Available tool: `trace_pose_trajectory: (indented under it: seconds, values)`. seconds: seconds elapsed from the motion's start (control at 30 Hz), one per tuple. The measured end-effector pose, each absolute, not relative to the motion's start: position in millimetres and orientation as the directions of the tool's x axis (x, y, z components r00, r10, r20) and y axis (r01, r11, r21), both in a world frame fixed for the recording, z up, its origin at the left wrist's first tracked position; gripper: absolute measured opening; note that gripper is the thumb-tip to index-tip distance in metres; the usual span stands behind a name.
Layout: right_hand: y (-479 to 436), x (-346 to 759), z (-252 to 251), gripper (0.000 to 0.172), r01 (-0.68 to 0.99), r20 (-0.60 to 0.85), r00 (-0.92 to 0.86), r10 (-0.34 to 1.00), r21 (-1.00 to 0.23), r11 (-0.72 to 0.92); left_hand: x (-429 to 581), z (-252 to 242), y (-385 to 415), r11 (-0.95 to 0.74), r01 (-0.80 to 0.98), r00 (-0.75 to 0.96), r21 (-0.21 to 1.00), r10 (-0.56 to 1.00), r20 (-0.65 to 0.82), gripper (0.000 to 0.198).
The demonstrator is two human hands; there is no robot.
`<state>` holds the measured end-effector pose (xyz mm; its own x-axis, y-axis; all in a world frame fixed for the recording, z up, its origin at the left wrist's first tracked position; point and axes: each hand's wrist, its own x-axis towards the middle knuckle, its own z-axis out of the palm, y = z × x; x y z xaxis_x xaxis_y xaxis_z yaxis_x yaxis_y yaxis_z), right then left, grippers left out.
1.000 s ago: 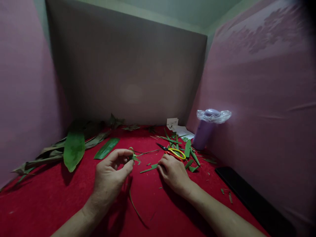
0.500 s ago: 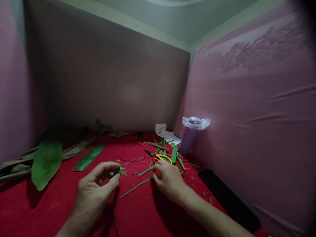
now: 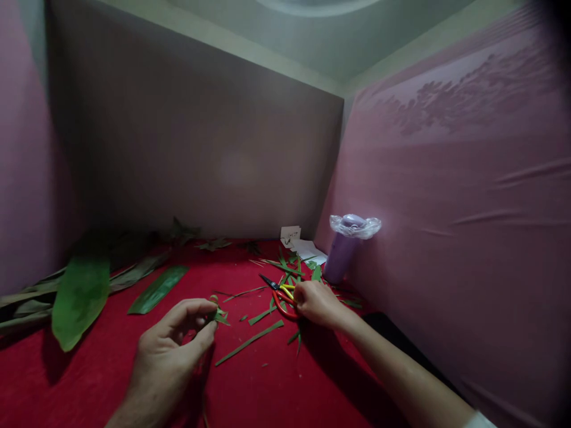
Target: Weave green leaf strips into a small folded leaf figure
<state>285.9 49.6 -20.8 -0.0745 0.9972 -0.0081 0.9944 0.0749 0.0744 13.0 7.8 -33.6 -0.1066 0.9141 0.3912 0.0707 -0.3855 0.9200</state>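
Observation:
My left hand (image 3: pixel 172 351) is closed in a pinch around a small folded piece of green leaf (image 3: pixel 219 317), whose jagged ends stick out past the fingertips. To the right, my right hand (image 3: pixel 319 303) is low over the cloth with its fingers curled together. It covers part of the yellow handle of the scissors (image 3: pixel 282 295), which have black blades and one red handle. What those fingers grip is hidden. Cut leaf strips (image 3: pixel 250 343) lie between the hands, and more green strips (image 3: pixel 292 267) are heaped behind the scissors.
At left lie a broad green leaf (image 3: pixel 80 303), dull dried leaves (image 3: pixel 29 306) and a cut leaf section (image 3: pixel 158 289). White papers (image 3: pixel 307 249) and a purple bottle (image 3: pixel 341 255) with clear plastic stand at back right. A flat black object (image 3: pixel 388 330) is partly under my right forearm.
My right hand has shifted right and slightly away from me, uncovering the red scissor handle. The scissors look unmoved. My left hand keeps its pinch on the leaf piece.

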Motion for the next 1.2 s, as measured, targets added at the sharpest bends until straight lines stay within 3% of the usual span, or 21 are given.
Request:
trace_pose_trajectory:
  seconds: [0.2, 0.37, 0.53, 0.77, 1.2]
  values:
    - [98, 272, -3, 0.025, 0.958, 0.004, -0.196, 0.981, 0.212, 0.191, 15, -28, 6, -0.372, 0.072, -0.124, 0.926, 0.917, 0.378, 0.017]
    - [118, 268, -11, 0.026, 0.87, -0.102, -0.406, 0.908, 0.263, 0.418, 17, -22, 3, -0.386, 0.094, -0.143, 0.918, 0.907, 0.396, 0.014]
    - [125, 271, -17, 0.027, 0.797, -0.156, -0.5, 0.852, 0.301, 0.523, 18, -24, 3, -0.404, 0.116, -0.125, 0.907, 0.9, 0.417, 0.013]
    - [131, 272, -15, 0.028, 0.826, -0.102, -0.441, 0.892, 0.341, 0.448, 18, -24, 2, -0.401, 0.083, -0.126, 0.912, 0.904, 0.408, 0.012]
    - [139, 268, -9, 0.028, 0.849, -0.162, -0.413, 0.896, 0.289, 0.443, 17, -19, 3, -0.399, 0.095, -0.148, 0.912, 0.9, 0.409, 0.011]
